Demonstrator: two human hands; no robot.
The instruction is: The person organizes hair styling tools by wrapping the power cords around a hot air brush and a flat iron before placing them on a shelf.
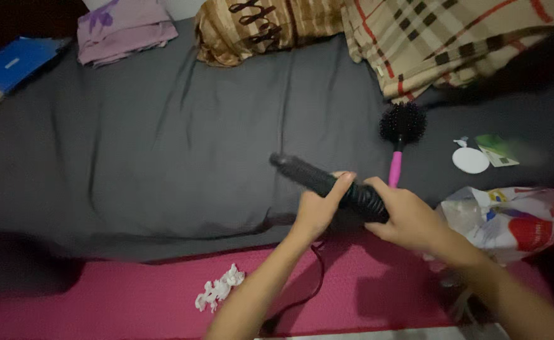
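Both my hands hold a long black cylindrical hair styling brush over the edge of a dark grey sheet. My left hand wraps the middle of its barrel with the thumb on top. My right hand grips the ribbed handle end. A dark cord trails down from the tool across the pink mat. Just beyond my right hand lies a round black brush with a pink handle.
A crumpled white tissue lies on the pink mat. A plastic bag sits at right, with a white disc and green card behind it. A plaid blanket, brown pillow, folded lilac cloth and blue folder line the far side.
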